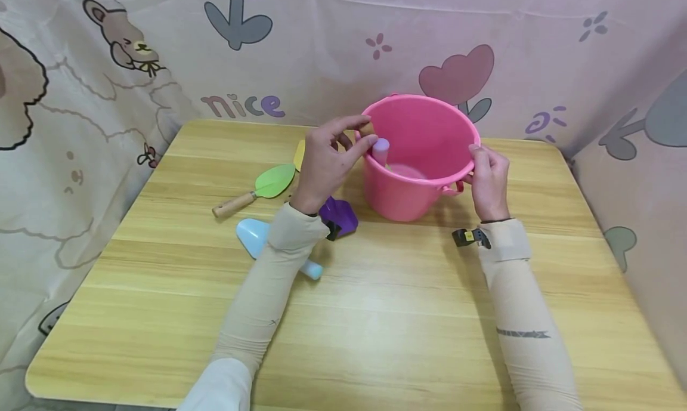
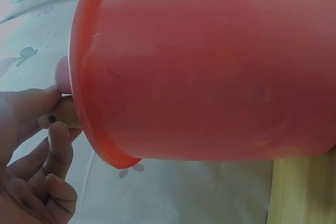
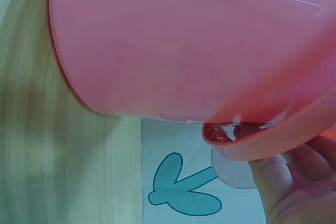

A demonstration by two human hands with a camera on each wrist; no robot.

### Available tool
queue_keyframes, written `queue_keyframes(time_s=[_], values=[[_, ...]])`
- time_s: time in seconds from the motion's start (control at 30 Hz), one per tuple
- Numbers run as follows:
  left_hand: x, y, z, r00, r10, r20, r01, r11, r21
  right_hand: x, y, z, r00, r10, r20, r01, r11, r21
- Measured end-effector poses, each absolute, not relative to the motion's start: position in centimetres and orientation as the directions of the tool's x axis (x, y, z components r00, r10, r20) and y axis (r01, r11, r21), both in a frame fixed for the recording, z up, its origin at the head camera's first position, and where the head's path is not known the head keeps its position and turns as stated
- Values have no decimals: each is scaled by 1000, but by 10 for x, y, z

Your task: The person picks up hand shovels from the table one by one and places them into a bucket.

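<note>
A pink bucket [image 1: 402, 196] stands at the back of the table. At its left rim my left hand [image 1: 327, 160] pinches the end of a wooden handle [image 2: 65, 113], which has a dark hole through it. The tool's lower part is hidden inside the bucket. Beside it, a lilac handle [image 1: 380, 151] leans against the inner wall, its rounded end [image 2: 62, 75] showing above the rim in the left wrist view. My right hand [image 1: 489, 181] grips the right rim near the side lug, with the thumb on top and fingers [image 3: 310, 158] under the edge.
Left of the bucket lie a green trowel [image 1: 275, 181] with a wooden handle, a yellow piece [image 1: 299, 154], a light-blue trowel [image 1: 252, 235] and a purple scoop [image 1: 343, 215]. The left arm partly covers several of them. A printed curtain [image 1: 333, 53] hangs behind the wooden table [image 1: 397, 333].
</note>
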State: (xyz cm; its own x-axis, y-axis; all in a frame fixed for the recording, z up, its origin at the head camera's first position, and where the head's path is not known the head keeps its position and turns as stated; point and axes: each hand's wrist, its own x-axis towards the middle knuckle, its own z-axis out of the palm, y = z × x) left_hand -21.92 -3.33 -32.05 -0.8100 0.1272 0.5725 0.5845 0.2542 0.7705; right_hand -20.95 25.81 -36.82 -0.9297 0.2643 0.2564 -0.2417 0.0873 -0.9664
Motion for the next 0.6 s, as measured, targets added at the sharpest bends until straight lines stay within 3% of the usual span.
queue_keyframes(time_s=[0.43, 0.6], values=[[-219, -36, -321, -846, 241, 476, 534, 371, 760, -209, 258, -369, -926, 275, 257, -237, 106, -966], [-217, -34, -319, -851, 217, 478, 524, 398, 753, -209, 258, -369, -927, 268, 261, -243, 99, -965]])
